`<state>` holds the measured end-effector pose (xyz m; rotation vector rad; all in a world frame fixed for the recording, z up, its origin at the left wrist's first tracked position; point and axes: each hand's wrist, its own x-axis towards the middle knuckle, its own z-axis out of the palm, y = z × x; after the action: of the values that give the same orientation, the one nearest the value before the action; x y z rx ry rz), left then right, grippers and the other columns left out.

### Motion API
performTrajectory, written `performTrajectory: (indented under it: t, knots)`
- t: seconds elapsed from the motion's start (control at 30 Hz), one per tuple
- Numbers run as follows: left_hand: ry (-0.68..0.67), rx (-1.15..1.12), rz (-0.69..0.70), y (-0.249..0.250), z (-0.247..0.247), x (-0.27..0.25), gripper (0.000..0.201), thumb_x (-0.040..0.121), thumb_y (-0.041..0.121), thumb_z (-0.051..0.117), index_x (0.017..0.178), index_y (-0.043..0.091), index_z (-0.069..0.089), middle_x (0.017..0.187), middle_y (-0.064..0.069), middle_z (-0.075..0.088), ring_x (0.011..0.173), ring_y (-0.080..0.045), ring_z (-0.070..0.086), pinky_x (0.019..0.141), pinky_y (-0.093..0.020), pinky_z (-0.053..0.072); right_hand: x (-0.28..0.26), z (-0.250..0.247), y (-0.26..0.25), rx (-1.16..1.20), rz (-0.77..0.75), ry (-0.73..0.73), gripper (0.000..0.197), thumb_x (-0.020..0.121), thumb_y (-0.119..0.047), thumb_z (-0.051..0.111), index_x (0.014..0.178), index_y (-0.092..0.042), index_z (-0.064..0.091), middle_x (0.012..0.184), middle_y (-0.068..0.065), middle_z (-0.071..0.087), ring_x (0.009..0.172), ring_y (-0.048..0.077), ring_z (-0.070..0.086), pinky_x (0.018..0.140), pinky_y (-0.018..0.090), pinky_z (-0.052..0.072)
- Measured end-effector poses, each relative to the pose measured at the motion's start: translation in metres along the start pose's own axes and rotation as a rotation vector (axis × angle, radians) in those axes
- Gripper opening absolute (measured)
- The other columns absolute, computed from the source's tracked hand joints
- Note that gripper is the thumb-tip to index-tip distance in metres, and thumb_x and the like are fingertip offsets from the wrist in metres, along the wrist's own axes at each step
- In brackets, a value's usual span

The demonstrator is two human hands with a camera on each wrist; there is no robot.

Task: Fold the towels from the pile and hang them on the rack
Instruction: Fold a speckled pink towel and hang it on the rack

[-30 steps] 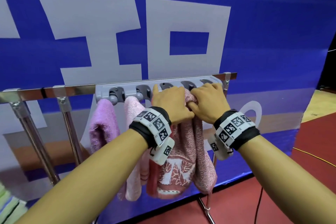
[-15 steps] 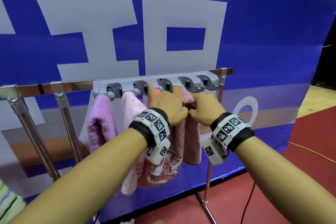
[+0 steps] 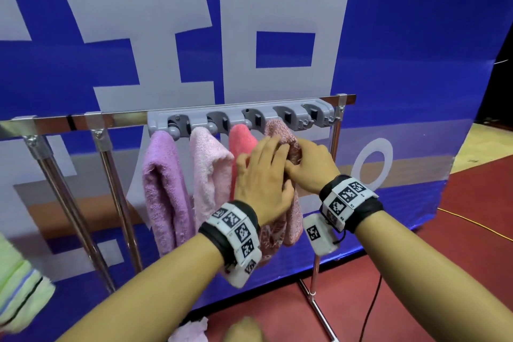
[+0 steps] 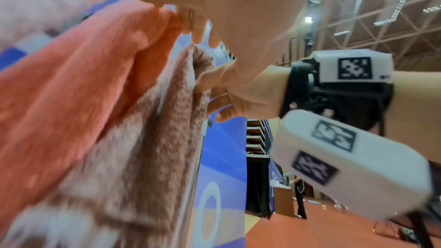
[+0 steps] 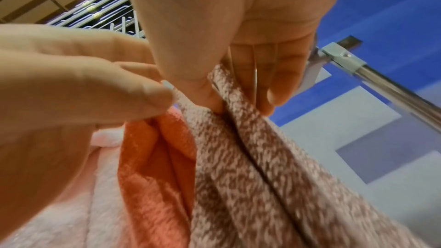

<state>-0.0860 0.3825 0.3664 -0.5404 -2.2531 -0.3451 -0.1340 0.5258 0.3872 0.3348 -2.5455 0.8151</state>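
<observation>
— 4 towels were hanging from the grey clip rack [image 3: 241, 116] at that point: a purple towel [image 3: 163, 191], a pale pink towel [image 3: 209, 172], a coral towel [image 3: 242, 139] and the mottled pink towel [image 3: 280, 130], which sat in the 4th clip from the left.

— And my hands?

— I had both on that mottled towel. My left hand [image 3: 262, 180] lay over its front, fingers mostly straight and spread; from the left wrist view the thumb and a fingertip seemed to nip the fold at its top, so I judged that grip a light pinch. My right hand [image 3: 309, 169] had its thumb and fingers curled round the towel's right-hand fold, just below the clip.

— So what was left?

— 1 clip at the right end looked free. A green striped towel [image 3: 19, 286] showed at the lower left edge and a scrap of pale cloth [image 3: 191, 330] at the bottom. I judged the job well advanced, with at least 1 towel to fold and hang.
</observation>
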Motion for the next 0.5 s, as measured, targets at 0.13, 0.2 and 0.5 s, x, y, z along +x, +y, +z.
performTrajectory:
  t: [0.13, 0.2, 0.5]
  knots:
    - [0.071, -0.342, -0.195, 0.009, 0.030, -0.056, 0.059, 0.073, 0.026, 0.060, 0.128, 0.012, 0.046, 0.131, -0.005, 0.048, 0.119, -0.024, 0.045, 0.105, -0.041, 0.038, -0.018, 0.017, 0.007, 0.121, 0.074, 0.042, 0.012, 0.080, -0.029, 0.064, 0.087, -0.021, 0.058, 0.075, -0.006, 0.066, 0.074, 0.019, 0.061, 0.069, 0.032, 0.048]
    - [-0.065, -0.446, -0.374, 0.013, 0.048, -0.084, 0.066, 0.074, 0.024, 0.063, 0.134, 0.010, 0.041, 0.132, -0.007, 0.045, 0.123, -0.025, 0.041, 0.109, -0.041, 0.034, -0.027, 0.030, 0.014, 0.188, 0.128, 0.014, 0.016, 0.080, -0.026, 0.066, 0.092, -0.018, 0.060, 0.082, -0.004, 0.069, 0.079, 0.019, 0.064, 0.075, 0.033, 0.050]
    - [-0.426, -0.608, -0.763, 0.025, 0.097, -0.100, 0.124, 0.076, 0.033, 0.079, 0.154, 0.008, -0.015, 0.163, -0.014, -0.003, 0.151, -0.025, -0.002, 0.122, -0.032, 0.001, -0.050, 0.059, 0.051, 0.380, 0.294, -0.061, 0.008, 0.086, -0.019, 0.060, 0.092, -0.016, 0.064, 0.086, -0.001, 0.069, 0.082, 0.019, 0.062, 0.071, 0.031, 0.046]
